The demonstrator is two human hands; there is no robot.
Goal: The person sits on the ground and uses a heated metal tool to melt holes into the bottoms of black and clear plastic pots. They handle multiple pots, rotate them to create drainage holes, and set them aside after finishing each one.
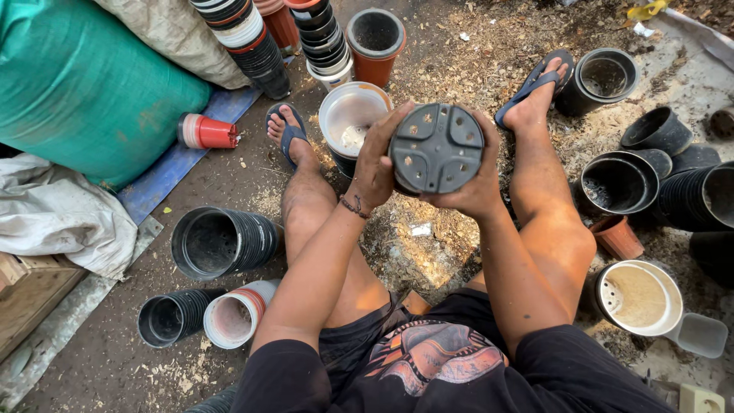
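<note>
Grey pot (436, 148) bottom-up (mid-air), left hand (376, 164), right hand (475, 191) gripping rim

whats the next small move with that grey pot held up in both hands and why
Probably lower the grey pot toward the white pot on the ground between the feet. Both the left hand and the right hand grip its sides, with its holed base turned up toward the camera, and that white pot sits just beyond it. Stacks of nested pots lie around.
</note>
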